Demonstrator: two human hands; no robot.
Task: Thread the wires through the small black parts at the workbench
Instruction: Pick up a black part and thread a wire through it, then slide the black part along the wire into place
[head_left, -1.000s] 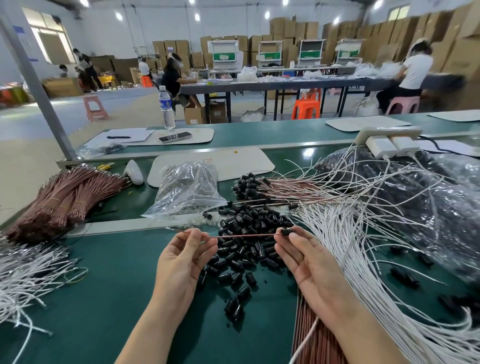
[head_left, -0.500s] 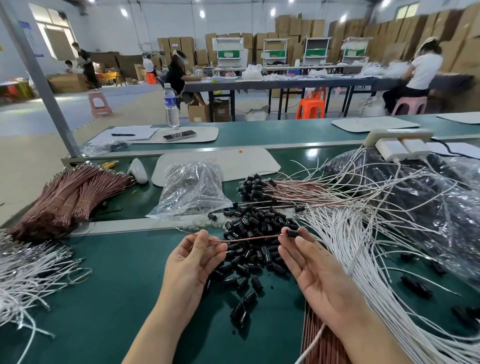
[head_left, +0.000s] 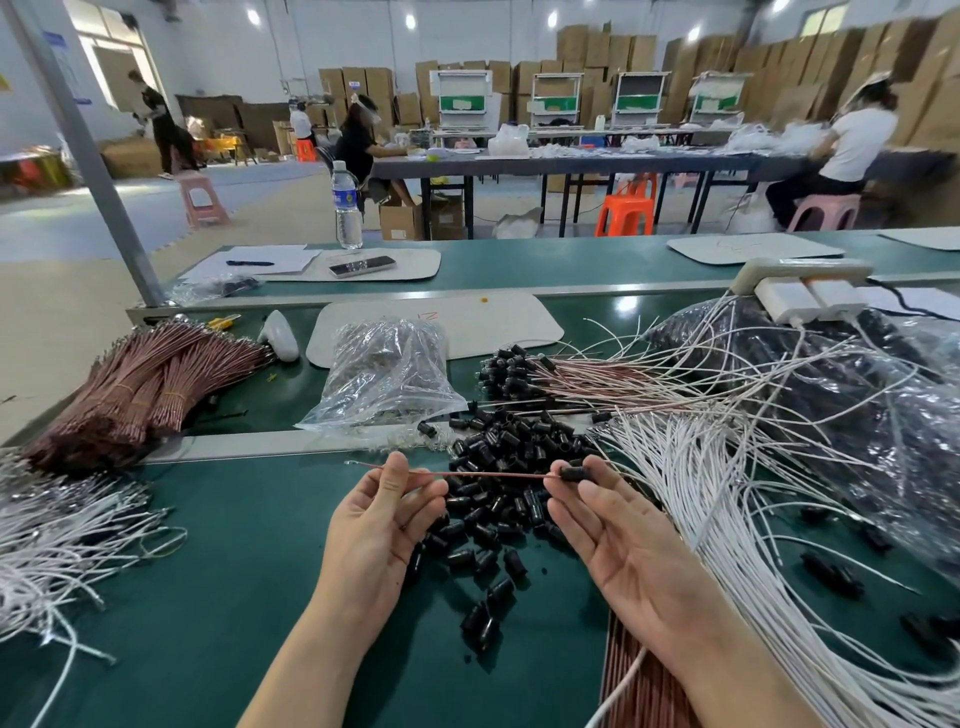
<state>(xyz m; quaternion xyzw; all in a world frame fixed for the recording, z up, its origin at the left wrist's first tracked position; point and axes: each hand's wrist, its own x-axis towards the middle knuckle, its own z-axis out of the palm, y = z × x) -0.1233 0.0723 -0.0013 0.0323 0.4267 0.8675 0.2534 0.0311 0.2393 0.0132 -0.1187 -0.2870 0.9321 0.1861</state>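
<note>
Pinched near one end by the left grip (head_left: 382, 519), the thin, likely springy brown wire (head_left: 493, 474) runs to the small black part (head_left: 574, 473) pinched in the right grip (head_left: 628, 545); best held near the tip.

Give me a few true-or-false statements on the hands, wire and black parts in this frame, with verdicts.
1. The left hand pinches a thin brown wire. True.
2. The right hand is empty. False: it pinches a black part at the wire's end.
3. A pile of loose black parts lies between the hands. True.
4. The bottle lies on its side. False: it stands upright.
</note>
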